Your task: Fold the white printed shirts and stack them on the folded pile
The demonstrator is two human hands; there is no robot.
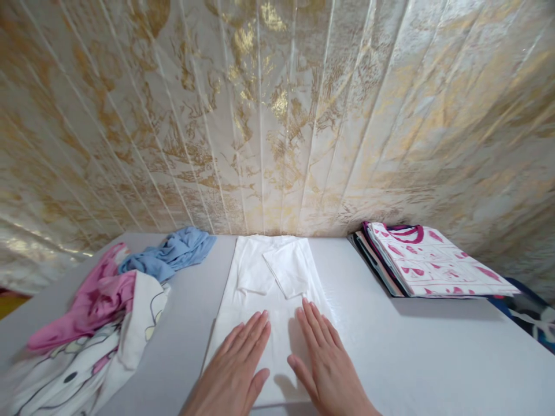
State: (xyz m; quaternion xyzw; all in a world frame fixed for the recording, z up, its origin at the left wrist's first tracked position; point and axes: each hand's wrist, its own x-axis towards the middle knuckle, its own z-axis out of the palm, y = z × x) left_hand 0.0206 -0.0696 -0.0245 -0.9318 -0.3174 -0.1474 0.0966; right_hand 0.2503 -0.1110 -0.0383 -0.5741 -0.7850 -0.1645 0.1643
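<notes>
A white shirt [277, 323] lies flat before me, its sides turned in to make a long narrow strip. Both of its sleeves are folded across the far part, one overlapping the other. My left hand [240, 361] is over the left part of the cloth, palm down with the fingers stretched out. Opposite it, my right hand [323, 358] is held the same way over the right part, casting a shadow on the shirt. Neither hand grips the fabric. Whether the palms press on it or hover just above, I cannot tell.
To the left lie a crumpled blue garment [173, 254] and a pink and white printed garment [99, 306]. A stack of folded clothes [433, 260], topped by a white shirt with pink print, stands at the right. Behind the pale table [390, 352] hangs a gold-patterned curtain [277, 115].
</notes>
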